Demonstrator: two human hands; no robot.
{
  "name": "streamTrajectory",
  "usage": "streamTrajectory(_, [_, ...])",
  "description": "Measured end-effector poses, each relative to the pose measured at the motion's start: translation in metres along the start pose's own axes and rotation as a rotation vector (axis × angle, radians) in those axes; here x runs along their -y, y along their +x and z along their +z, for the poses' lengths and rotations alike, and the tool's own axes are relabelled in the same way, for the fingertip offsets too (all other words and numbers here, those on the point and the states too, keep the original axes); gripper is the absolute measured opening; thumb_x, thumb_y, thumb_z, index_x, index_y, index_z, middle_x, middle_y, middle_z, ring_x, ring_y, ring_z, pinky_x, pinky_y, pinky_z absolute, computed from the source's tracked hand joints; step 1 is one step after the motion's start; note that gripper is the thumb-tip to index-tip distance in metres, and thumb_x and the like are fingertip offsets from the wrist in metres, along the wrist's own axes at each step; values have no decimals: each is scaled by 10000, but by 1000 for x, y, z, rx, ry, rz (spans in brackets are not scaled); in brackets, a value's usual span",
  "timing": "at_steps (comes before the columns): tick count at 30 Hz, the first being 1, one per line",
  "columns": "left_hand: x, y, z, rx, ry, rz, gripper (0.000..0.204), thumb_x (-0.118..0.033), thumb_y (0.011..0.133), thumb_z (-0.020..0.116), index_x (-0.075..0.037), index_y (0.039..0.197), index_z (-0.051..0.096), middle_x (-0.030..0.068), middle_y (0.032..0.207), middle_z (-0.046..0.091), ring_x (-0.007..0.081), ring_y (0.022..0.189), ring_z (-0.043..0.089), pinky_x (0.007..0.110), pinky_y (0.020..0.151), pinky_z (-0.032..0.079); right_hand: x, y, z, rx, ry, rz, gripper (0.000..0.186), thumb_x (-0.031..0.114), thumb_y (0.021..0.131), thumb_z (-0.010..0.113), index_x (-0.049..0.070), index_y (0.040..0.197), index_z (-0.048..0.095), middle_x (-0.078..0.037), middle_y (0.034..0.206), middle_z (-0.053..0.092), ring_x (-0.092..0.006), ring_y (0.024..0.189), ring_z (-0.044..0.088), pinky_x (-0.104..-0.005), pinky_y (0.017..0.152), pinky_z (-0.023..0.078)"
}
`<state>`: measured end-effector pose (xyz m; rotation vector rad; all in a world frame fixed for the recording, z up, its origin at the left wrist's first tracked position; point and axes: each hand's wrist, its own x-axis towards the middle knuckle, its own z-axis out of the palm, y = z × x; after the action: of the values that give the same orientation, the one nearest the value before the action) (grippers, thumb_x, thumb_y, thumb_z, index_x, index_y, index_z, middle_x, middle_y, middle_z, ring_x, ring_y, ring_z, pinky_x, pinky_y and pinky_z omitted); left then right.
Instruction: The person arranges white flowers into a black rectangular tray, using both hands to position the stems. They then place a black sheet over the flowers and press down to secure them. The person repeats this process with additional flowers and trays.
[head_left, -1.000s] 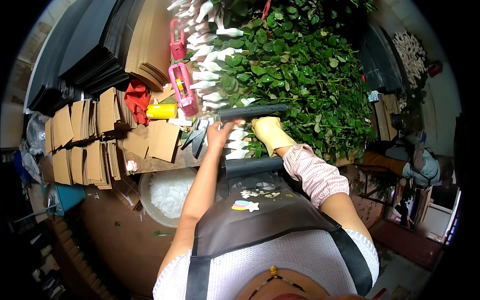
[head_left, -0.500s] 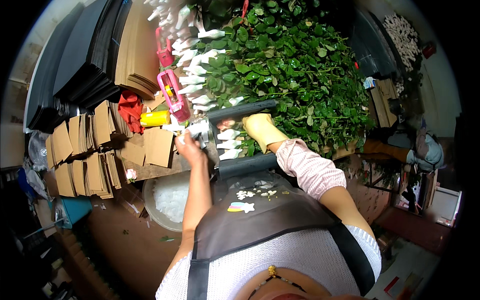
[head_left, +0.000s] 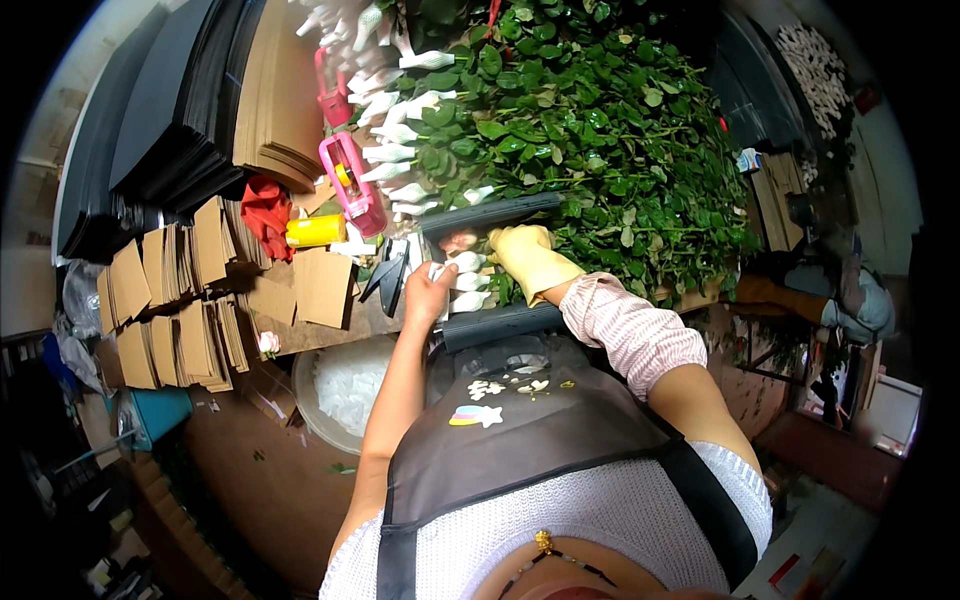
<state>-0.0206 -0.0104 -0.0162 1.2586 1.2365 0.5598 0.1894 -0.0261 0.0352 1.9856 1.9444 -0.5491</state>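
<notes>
My left hand (head_left: 428, 295), bare, is closed with its fingertips on a small white netting sleeve (head_left: 436, 270), beside the sleeved rose heads (head_left: 470, 281). My right hand (head_left: 525, 260) wears a yellow glove and is closed at the stem side of a pale pink rose (head_left: 458, 241); its grip on the stem is hidden by the glove. Several white-sleeved roses lie in a row between two dark ridged bars of a holder (head_left: 490, 214). Black-handled scissors (head_left: 386, 278) rest to the left of my left hand.
A large heap of leafy rose stems (head_left: 600, 150) covers the far right. Pink tape dispensers (head_left: 352, 185), a yellow roll (head_left: 315, 231), a red cloth (head_left: 266, 220) and cardboard pieces (head_left: 324, 287) lie left. Below the table edge stands a tub of white sleeves (head_left: 345, 390).
My left hand has moved right, from beside the cardboard to the roses in the holder, uncovering the scissors. My gloved right hand stays almost in place.
</notes>
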Motion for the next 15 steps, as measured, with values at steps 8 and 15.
streamTrajectory(8, [-2,-2,-46,-359,-669,-79,54,-160,937,646,-110,917,649,-16,769,622,84,615,552,258,560,432,-5,-11,-14,15,16,-38,350,336,911,663,80,1149,674,-135,1007,751,-307,942,733,-440,753,577])
streamTrajectory(15, [25,-24,-61,-43,79,26,226,-263,918,715,-76,877,594,26,779,646,117,679,563,286,648,464,13,-75,-45,-327,383,-224,299,336,931,657,99,1105,712,-156,863,734,-345,812,716,-443,758,566])
